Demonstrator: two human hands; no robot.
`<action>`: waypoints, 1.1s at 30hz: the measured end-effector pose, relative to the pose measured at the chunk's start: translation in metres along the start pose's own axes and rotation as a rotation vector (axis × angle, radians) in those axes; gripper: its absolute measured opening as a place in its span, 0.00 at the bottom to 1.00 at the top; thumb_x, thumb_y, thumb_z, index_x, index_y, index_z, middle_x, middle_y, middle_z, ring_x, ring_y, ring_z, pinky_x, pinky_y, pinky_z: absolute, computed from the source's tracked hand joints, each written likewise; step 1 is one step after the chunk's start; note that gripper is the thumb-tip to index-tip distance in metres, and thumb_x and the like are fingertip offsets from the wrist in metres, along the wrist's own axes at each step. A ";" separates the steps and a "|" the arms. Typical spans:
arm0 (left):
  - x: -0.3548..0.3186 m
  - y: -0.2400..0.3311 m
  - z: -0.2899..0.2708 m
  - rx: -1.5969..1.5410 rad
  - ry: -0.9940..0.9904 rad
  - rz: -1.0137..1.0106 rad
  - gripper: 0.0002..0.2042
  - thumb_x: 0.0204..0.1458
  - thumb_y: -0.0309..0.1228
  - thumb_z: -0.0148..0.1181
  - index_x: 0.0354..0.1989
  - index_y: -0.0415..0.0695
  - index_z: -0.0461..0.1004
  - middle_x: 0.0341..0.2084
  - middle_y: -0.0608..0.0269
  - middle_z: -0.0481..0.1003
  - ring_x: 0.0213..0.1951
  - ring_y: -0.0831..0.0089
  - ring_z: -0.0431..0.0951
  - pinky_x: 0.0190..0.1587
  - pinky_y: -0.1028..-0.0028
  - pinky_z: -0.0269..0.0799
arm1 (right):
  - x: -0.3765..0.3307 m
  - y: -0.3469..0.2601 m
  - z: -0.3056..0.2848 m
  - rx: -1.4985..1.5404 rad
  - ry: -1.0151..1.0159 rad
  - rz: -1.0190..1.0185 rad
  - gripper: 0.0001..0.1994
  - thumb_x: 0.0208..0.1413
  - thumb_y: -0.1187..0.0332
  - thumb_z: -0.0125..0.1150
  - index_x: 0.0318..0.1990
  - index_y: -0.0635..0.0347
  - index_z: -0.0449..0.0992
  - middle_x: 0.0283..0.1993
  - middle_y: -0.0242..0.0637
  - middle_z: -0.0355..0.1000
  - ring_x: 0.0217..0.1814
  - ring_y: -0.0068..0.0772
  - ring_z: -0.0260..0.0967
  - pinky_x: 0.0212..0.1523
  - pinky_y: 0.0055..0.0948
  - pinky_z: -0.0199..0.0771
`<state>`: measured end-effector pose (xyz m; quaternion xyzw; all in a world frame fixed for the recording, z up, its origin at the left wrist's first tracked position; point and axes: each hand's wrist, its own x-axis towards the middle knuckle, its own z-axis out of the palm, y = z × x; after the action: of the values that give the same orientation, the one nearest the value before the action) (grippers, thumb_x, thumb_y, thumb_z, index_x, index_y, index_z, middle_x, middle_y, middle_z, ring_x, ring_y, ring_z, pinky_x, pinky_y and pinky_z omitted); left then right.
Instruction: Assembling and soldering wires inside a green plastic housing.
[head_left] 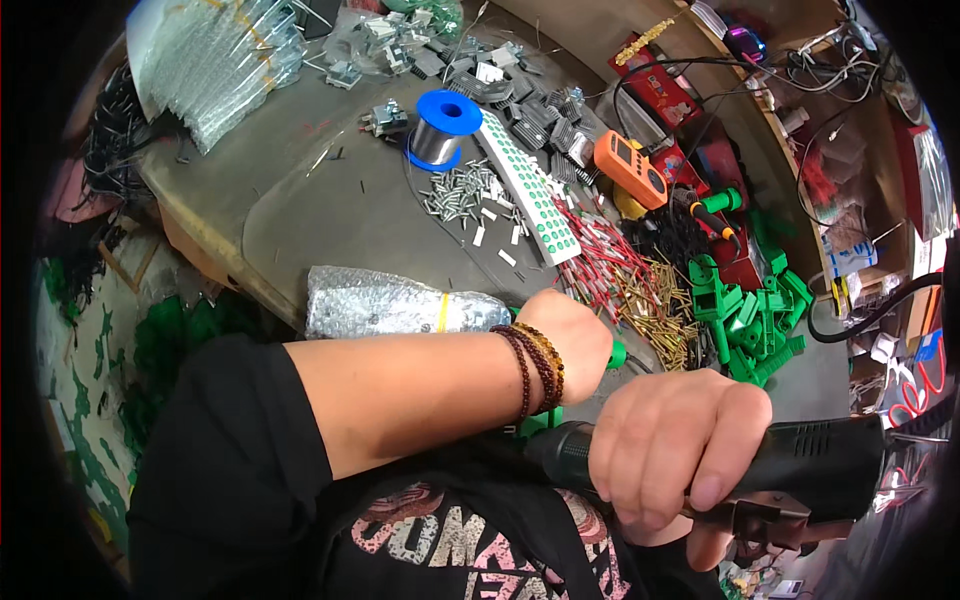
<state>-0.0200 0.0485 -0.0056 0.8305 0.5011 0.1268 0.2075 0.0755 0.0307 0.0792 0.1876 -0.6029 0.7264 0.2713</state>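
My left hand (570,340), with beaded bracelets at its wrist, is closed round a green plastic part (617,354). Only bits of that part show past the fingers, and more green (541,420) appears below the wrist. My right hand (680,440) wraps round a black electric screwdriver (820,465), which lies level with its nose to the left, close below my left hand. The tip of the screwdriver is hidden. Just left of my left wrist sits a bubble-wrapped bundle (380,304) with a yellow band.
A solder wire spool (440,130), loose screws (462,192) and a white strip with green dots (535,195) lie mid-table. Red wires (600,245), brass pins (660,310) and green plastic parts (750,320) are heaped right, near an orange multimeter (630,168). Grey blocks (540,125) lie behind.
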 end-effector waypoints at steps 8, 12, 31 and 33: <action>-0.004 -0.002 0.004 -0.002 0.081 0.045 0.16 0.50 0.43 0.56 0.37 0.43 0.79 0.28 0.53 0.81 0.35 0.55 0.83 0.36 0.58 0.77 | 0.002 0.011 0.003 -0.020 0.004 -0.005 0.11 0.58 0.65 0.66 0.34 0.66 0.74 0.26 0.45 0.75 0.20 0.37 0.71 0.20 0.32 0.70; -0.018 0.012 0.011 0.038 0.164 0.134 0.13 0.52 0.38 0.53 0.38 0.44 0.78 0.29 0.53 0.79 0.36 0.56 0.82 0.38 0.58 0.77 | 0.040 -0.011 -0.008 0.189 -0.489 0.255 0.15 0.47 0.72 0.75 0.36 0.69 0.73 0.36 0.55 0.77 0.31 0.42 0.75 0.28 0.36 0.76; -0.077 -0.039 -0.030 -0.317 0.127 -0.151 0.21 0.51 0.51 0.60 0.41 0.46 0.81 0.32 0.50 0.76 0.39 0.51 0.79 0.43 0.57 0.74 | 0.010 0.002 -0.065 -0.244 0.263 0.007 0.26 0.47 0.58 0.77 0.41 0.60 0.64 0.26 0.38 0.71 0.21 0.31 0.69 0.23 0.31 0.70; -0.077 -0.038 -0.034 -0.276 0.058 -0.146 0.21 0.52 0.52 0.59 0.42 0.48 0.81 0.33 0.51 0.76 0.40 0.51 0.79 0.44 0.57 0.74 | 0.013 0.003 -0.065 -0.221 0.187 -0.010 0.26 0.47 0.59 0.77 0.44 0.61 0.65 0.26 0.40 0.71 0.21 0.32 0.70 0.23 0.31 0.70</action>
<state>-0.0992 0.0037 0.0063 0.7514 0.5438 0.2031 0.3138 0.0668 0.0959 0.0714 0.0914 -0.6504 0.6685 0.3490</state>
